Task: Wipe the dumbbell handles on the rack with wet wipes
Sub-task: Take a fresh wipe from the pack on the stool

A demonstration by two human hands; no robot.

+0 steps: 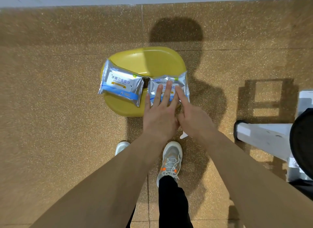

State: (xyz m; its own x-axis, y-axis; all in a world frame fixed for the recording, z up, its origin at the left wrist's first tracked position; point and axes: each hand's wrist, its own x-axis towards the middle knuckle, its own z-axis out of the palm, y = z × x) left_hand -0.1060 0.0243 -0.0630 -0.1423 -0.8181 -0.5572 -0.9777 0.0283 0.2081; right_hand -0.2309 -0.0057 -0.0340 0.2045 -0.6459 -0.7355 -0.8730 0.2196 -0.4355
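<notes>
Silver 杀菌卫生湿巾 pack (121,85) lies beside second pack (183,82), left hand (159,115) pressing it with flat fingers (166,92), right hand (194,119) touching with forefinger.

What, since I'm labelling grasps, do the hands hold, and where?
Nothing gripped. Left hand lies flat on top of the right pack; right hand touches its right side with a forefinger.

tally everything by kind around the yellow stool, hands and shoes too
wet wipe packs: 2 (left pack, right pack)
yellow stool: 1
hands: 2 (left hand, right hand)
shoes: 2 (left shoe, right shoe)
total: 7
</notes>
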